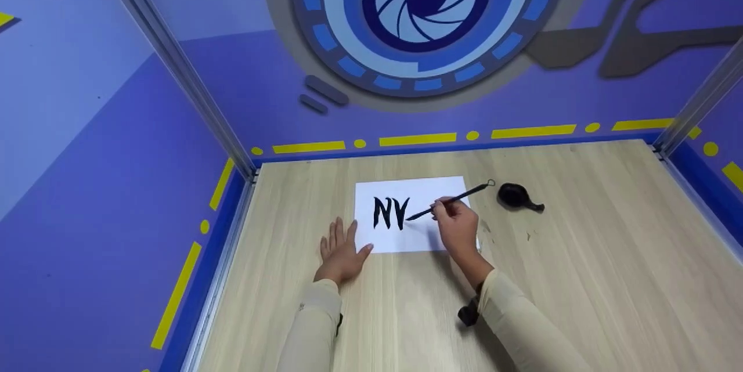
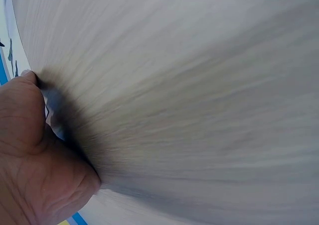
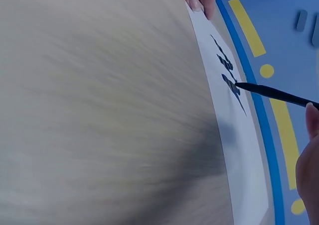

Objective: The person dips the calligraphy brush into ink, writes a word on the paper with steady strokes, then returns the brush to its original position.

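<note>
A white sheet of paper [image 1: 424, 238] lies on the wooden table, with bold black brush strokes [image 1: 390, 213] resembling "N" and "V" on its left half. My right hand [image 1: 457, 226] pinches a black writing brush [image 1: 468, 192] that has a small loop at its top end. In the head view the brush tip is just right of the second character; the right wrist view shows the tip [image 3: 239, 85] right at the strokes. My left hand [image 1: 342, 256] rests spread at the paper's lower left edge, its fingers straight. Only its thumb side [image 2: 30, 150] shows in the left wrist view.
A small black dish with a short handle [image 1: 513, 195] sits on the table right of the paper. Dark smudges mark the wood [image 1: 528, 237] below it. Purple-blue panels [image 1: 244, 93] with metal corner posts enclose the table at back and sides.
</note>
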### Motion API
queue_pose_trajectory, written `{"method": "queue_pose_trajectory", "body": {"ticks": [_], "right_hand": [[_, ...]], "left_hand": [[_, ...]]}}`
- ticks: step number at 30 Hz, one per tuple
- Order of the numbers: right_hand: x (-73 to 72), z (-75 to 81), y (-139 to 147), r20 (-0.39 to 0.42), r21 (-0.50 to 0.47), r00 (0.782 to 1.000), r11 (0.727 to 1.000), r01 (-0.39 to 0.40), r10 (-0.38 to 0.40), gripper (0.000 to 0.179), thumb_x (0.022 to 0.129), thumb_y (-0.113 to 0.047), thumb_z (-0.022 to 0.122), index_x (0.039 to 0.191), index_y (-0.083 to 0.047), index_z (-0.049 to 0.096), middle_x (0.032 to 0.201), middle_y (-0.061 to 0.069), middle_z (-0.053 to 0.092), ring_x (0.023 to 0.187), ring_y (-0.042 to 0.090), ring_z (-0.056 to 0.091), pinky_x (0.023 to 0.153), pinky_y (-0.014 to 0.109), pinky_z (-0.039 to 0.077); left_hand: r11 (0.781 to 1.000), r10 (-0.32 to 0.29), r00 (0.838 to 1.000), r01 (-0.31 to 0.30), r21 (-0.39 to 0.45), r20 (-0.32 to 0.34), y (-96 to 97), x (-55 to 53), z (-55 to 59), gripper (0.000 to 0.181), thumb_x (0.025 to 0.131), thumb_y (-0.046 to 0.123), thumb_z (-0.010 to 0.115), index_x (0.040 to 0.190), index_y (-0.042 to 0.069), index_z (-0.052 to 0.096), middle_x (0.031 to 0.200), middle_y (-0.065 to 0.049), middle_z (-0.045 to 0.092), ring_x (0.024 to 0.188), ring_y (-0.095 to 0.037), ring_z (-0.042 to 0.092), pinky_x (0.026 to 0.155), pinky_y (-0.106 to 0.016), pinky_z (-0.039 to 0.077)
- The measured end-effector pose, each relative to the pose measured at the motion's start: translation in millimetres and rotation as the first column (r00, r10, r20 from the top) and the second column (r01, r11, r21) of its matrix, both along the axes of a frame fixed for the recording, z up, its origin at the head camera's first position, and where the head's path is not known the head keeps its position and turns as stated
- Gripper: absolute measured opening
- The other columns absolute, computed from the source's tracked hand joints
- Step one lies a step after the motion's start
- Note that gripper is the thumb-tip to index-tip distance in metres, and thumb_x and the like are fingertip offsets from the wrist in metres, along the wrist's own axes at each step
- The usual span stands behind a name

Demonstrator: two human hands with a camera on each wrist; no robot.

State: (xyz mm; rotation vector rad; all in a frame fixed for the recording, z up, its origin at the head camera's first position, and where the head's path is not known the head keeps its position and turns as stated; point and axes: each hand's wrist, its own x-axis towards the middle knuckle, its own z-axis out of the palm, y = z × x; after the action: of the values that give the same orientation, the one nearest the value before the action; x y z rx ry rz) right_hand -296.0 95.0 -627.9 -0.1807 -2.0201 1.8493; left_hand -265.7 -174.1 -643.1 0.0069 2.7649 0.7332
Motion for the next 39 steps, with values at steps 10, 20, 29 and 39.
{"method": "queue_pose_trajectory", "body": {"ticks": [10,20,29,39], "right_hand": [[3.1,-2.6,11,-0.022,-0.072,0.998,0.996,0.061,-0.063,0.012,0.099,-0.005,0.069,0.098,0.003,0.077,0.094,0.024,0.078,0.082,0.034,0.076,0.069,0.020,0.061],[0.5,-2.8,18,0.080,-0.040,0.990,0.992,0.117,-0.113,0.017,0.103,-0.010,0.068,0.107,0.003,0.077,0.105,0.024,0.079,0.084,0.018,0.075,0.073,0.014,0.058],[0.5,3.4,18,-0.009,-0.022,0.996,0.996,0.086,-0.087,0.017,0.102,-0.019,0.074,0.103,-0.004,0.081,0.097,0.020,0.081,0.079,0.012,0.076,0.071,0.014,0.059],[3.0,0.4,17,0.047,0.081,0.999,0.997,0.009,-0.013,0.021,0.103,-0.018,0.072,0.113,-0.002,0.080,0.105,0.017,0.082,0.088,0.011,0.074,0.075,0.012,0.055]], "left_hand": [[1.000,0.009,1.000,-0.009,0.008,0.005,0.4,0.9,-1.7,0.078,0.111,0.054,0.050,0.173,0.020,0.018,0.182,-0.017,-0.009,0.170,-0.038,-0.010,0.136,-0.063,-0.005],[1.000,-0.002,1.000,0.002,-0.009,0.011,0.9,-1.2,-0.5,0.079,0.111,0.055,0.048,0.173,0.021,0.016,0.182,-0.017,-0.010,0.170,-0.039,-0.010,0.136,-0.063,-0.005],[1.000,-0.008,1.000,0.007,-0.006,-0.004,-1.1,-2.6,2.7,0.078,0.111,0.053,0.049,0.173,0.019,0.017,0.182,-0.018,-0.009,0.170,-0.039,-0.010,0.135,-0.065,-0.004],[1.000,-0.003,1.000,0.003,0.001,0.004,0.7,-2.6,0.2,0.079,0.110,0.054,0.050,0.173,0.019,0.017,0.182,-0.018,-0.010,0.170,-0.039,-0.010,0.135,-0.064,-0.004]]}}
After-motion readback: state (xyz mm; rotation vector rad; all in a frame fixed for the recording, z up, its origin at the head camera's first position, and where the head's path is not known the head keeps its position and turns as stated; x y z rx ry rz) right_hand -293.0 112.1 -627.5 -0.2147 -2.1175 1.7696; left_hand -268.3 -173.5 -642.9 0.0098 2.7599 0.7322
